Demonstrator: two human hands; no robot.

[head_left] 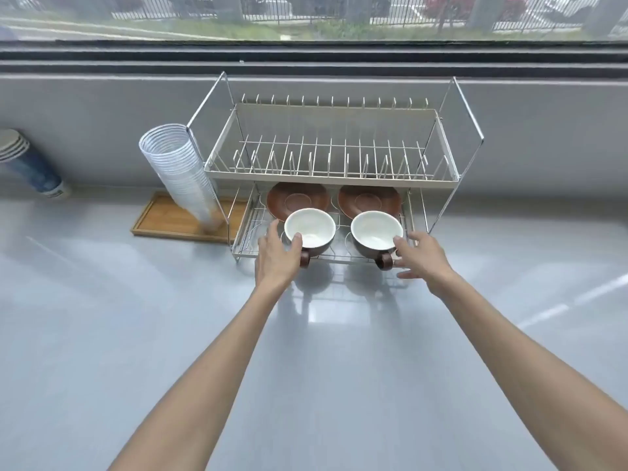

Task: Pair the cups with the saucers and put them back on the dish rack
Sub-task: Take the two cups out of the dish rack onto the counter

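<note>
two cups on the rack's lower shelf, both hands at their rims, saucers unpaired behind.

the two round brown cups with white insides, left and right, stand upright at the frame's centre on the lower wire shelf of the two-tier metal dish rack, handles toward the viewer; two flat brown saucers lie just behind them, bare. left hand has its thumb on the left cup's near rim, fingers loosely apart, no firm clamp judged. right hand is spread, thumb touching the right cup's rim. advice: grip each handle or wall fully, lift clear of the wires, seat each cup in a saucer's centre ring. at frame left, stacked clear plastic cups stand on a wooden tray. no legible writing or brand.
</note>
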